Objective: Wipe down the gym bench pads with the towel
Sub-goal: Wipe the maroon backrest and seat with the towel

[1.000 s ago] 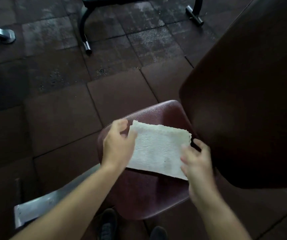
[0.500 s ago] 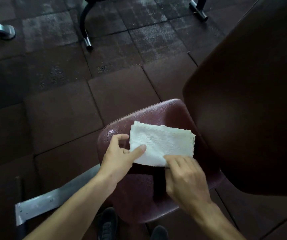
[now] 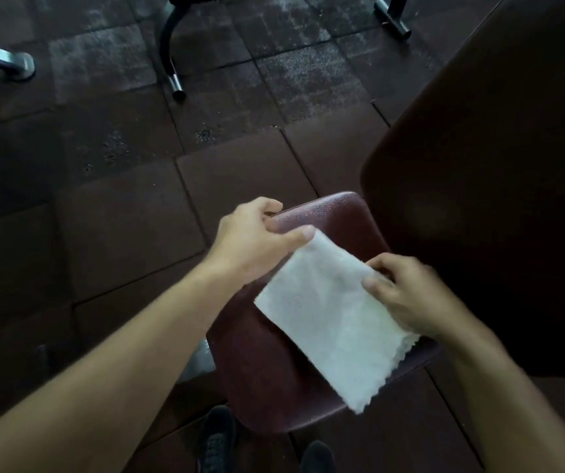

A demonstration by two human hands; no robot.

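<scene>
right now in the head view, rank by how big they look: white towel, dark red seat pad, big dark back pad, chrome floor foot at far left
1. big dark back pad, though nearer the camera
2. dark red seat pad
3. white towel
4. chrome floor foot

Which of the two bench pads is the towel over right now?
The smaller reddish seat pad, low in front of the person; the big dark back pad at right has no towel on it.

My left hand (image 3: 257, 238) pinches the towel's (image 3: 328, 312) far corner; my right hand (image 3: 407, 295) grips its right edge, both forearms outstretched.
</scene>
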